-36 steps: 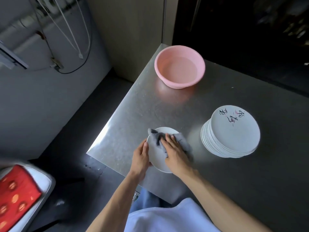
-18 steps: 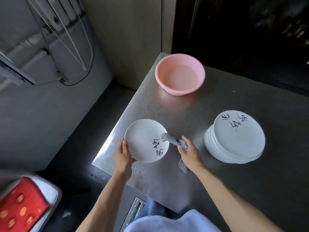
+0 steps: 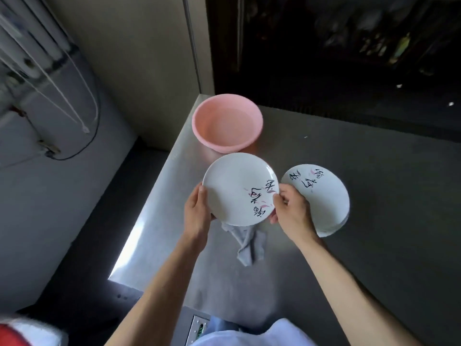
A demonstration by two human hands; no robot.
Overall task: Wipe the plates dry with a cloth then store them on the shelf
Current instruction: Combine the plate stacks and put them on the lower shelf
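pink plastic basin (image 3: 224, 146) sits near the far left corner of a brushed metal table (image 3: 374, 196), looks like there's a bit of water in it but it's hard to tell. a bright glare hits the table's left edge. off to the left there are pale pipes (image 3: 32, 33) on the grey wall, white cords (image 3: 62, 96) hanging down and a black cable (image 3: 82, 148) looping under them. something red (image 3: 10, 335) and blurry sits in the bottom left corner.

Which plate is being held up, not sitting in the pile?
The plate gripped at opposite rims by the left hand and right hand. The other plates lie stacked on the table, to its right.
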